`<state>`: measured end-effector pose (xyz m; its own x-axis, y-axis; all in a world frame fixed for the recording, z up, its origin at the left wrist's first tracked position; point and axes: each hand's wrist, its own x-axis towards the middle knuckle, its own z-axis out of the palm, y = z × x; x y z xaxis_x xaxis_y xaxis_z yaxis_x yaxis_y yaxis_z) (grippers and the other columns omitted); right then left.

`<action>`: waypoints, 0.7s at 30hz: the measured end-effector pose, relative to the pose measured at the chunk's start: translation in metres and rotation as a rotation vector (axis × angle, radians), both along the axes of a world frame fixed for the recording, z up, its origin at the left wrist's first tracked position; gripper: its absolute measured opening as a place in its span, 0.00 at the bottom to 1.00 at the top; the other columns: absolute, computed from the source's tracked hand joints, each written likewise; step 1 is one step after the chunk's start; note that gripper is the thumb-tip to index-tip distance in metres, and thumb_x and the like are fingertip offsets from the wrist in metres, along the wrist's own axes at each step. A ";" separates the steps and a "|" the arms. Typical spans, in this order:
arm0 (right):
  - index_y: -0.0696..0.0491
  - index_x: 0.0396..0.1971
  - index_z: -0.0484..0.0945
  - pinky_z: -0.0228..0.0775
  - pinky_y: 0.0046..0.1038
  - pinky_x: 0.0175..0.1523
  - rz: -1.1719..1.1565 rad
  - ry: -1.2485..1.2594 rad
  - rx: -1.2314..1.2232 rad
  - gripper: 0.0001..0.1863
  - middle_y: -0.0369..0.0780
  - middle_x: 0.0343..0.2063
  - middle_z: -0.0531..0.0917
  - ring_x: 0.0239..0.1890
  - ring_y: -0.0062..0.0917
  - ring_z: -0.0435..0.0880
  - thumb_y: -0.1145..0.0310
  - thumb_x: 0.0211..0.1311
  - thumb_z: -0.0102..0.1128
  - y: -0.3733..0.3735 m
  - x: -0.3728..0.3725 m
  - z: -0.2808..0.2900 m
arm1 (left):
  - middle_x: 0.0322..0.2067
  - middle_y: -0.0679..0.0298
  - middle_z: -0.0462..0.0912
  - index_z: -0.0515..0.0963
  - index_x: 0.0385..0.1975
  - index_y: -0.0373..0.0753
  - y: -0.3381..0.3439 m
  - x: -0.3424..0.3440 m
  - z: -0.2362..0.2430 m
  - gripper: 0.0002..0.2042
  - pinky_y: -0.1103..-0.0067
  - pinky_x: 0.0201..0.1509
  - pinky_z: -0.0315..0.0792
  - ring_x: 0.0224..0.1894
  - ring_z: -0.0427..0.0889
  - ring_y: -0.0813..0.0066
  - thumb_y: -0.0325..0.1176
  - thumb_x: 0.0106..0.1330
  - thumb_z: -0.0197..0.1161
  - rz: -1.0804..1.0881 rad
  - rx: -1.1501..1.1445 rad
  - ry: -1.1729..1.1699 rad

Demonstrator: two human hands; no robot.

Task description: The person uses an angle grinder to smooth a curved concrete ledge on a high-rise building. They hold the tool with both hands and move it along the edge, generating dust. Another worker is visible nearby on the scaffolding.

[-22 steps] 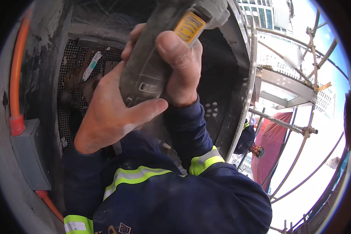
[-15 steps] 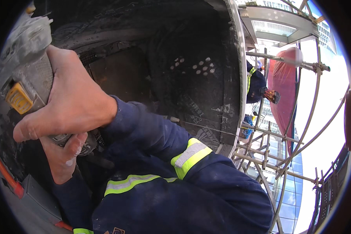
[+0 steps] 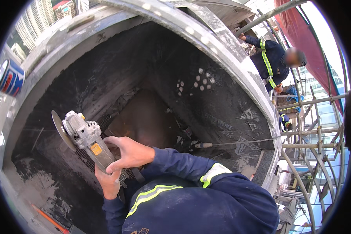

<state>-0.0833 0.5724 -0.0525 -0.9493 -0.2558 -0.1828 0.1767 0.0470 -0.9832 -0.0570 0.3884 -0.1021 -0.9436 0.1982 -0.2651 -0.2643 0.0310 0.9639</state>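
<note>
Right hand (image 3: 133,153) and left hand (image 3: 108,182) are both curled round a dusty grinder (image 3: 90,141), and its round disc (image 3: 62,130) is held out to the left.

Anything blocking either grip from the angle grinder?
Nothing visible. The bare right grip is directly on the angle grinder, and the bare left grip meets its rear end, though part of the left one is hidden from view.
</note>
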 end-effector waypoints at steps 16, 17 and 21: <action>0.65 0.57 0.74 0.75 0.38 0.57 -0.889 0.224 1.336 0.38 0.54 0.48 0.84 0.52 0.42 0.84 0.49 0.58 0.72 0.478 -0.003 0.094 | 0.35 0.62 0.81 0.71 0.49 0.30 0.150 -0.131 0.127 0.19 0.78 0.39 0.77 0.32 0.81 0.75 0.25 0.60 0.70 0.095 -0.221 0.390; 0.65 0.58 0.74 0.72 0.40 0.60 -0.876 0.154 1.424 0.39 0.55 0.50 0.83 0.55 0.44 0.81 0.47 0.58 0.71 0.488 -0.008 0.094 | 0.36 0.62 0.80 0.71 0.50 0.30 0.158 -0.137 0.138 0.21 0.79 0.40 0.75 0.33 0.79 0.76 0.25 0.60 0.71 0.078 -0.275 0.407; 0.65 0.58 0.75 0.63 0.42 0.69 -0.856 0.015 1.345 0.40 0.54 0.57 0.78 0.63 0.47 0.74 0.42 0.62 0.65 0.507 -0.014 0.086 | 0.37 0.62 0.79 0.72 0.49 0.30 0.172 -0.173 0.145 0.21 0.77 0.43 0.73 0.36 0.77 0.76 0.25 0.58 0.73 0.065 -0.462 0.500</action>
<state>-0.0977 1.0792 0.0331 -0.7252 0.6632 0.1850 0.5969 0.7395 -0.3114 -0.2297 0.5607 0.0425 -0.9808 0.1085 0.1618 0.1940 0.4678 0.8623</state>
